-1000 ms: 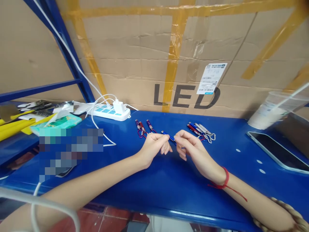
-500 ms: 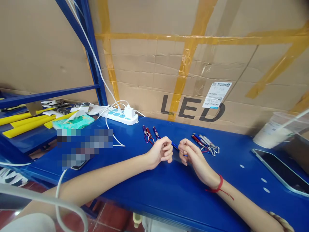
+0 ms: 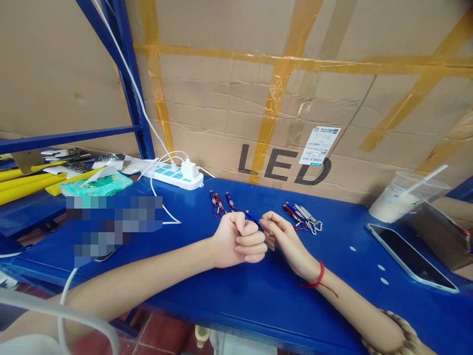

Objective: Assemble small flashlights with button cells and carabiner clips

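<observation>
My right hand, with a red string bracelet at the wrist, pinches a small blue keychain flashlight by its near end, so its far end points up and left. Curled into a fist, my left hand is just left of it; whatever its fingers hold, if anything, is hidden. Behind the left hand lie a red keychain flashlight and purple ones with carabiner clips. Beyond the right hand is a row with a dark red flashlight, a blue one and silver ones.
A white power strip with cables stands at the back left, near a green tissue pack and yellow tubes. On the right are a phone and a plastic cup. A taped carton backs the blue table.
My left hand has closed into a tighter fist and turned its knuckles toward me. More of the blue flashlight shows in my right hand. The camera view has shifted slightly right.
</observation>
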